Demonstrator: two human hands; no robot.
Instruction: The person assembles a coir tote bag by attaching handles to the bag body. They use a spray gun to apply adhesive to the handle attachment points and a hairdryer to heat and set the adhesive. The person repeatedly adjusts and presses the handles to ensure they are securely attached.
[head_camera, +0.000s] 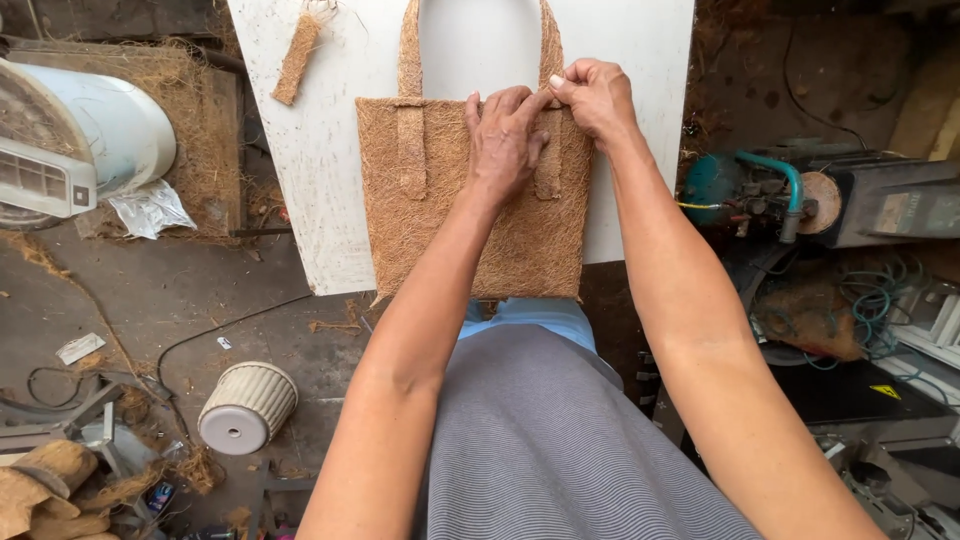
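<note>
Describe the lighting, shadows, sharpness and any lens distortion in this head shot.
Head view: soft, even daylight; the white board is bright but not glaring. Only faint shadows sit under the left hand and right hand on the fibre bag. The centre is sharp, down to single fibres. The wide lens bows the edges, and the corners around the ribbed pot look dimmer.

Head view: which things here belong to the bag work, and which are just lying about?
In hand:
coir bag
its handle strap
left hand pressing the bag
right hand pinching the strap
white board underneath

Lying about:
loose coir strip
ribbed pot
white fan
foil scrap
green hose
</note>
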